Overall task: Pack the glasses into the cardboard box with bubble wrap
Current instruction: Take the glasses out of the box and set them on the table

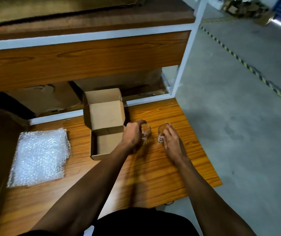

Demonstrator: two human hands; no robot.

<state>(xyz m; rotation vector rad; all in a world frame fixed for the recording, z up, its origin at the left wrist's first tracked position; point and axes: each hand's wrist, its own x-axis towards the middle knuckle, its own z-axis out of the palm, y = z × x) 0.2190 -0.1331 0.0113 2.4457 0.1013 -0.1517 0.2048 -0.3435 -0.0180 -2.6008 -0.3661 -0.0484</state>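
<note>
The left hand (133, 133) is curling round a clear drinking glass (145, 132) just right of the open cardboard box (104, 123). The right hand (171, 138) is wrapping its fingers over a second glass (161, 133) nearby. A bubble wrap sheet (39, 155) is lying flat on the wooden table (162, 167), left of the box.

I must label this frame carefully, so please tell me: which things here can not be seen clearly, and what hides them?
Head view only:
- Left clear drinking glass: near side covered by the left hand; its grip is unclear.
- Right clear drinking glass: partly behind the right hand.
- Open brown cardboard box: its floor partly hidden by the left forearm and its own folded flap.
- Clear bubble wrap sheet: glare hides the layer count.
</note>
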